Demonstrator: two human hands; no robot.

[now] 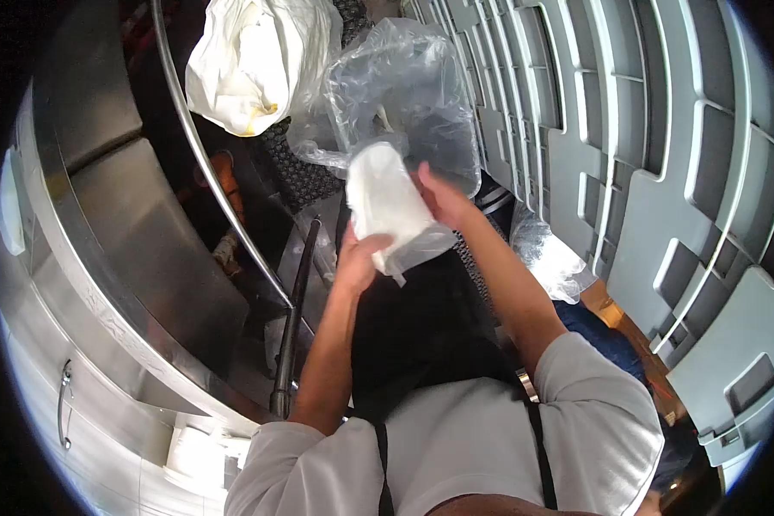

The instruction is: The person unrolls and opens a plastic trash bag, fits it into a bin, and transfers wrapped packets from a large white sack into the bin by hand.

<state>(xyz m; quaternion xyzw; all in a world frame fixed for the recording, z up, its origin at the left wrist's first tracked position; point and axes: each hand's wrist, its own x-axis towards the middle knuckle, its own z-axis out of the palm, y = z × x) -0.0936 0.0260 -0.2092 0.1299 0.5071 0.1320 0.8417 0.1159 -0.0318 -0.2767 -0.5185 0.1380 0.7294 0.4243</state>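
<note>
While grey crates point(611, 129) filled the right of the frame, a clear bag point(404, 73) lay open-looking at top centre, with a white sack point(254, 64) at upper left. The work looked partway: the white pack point(387, 193) was already up in the hands, mid-frame, but not set down, and its clear wrap point(428, 244) hung loose below. The left hand point(359, 258) pinched the pack's lower-left edge, thumb in front, other fingers mostly hidden behind. The right hand point(447, 202) was blurred at its right edge; whether those fingers pressed or stood apart, I couldn't tell.
</note>
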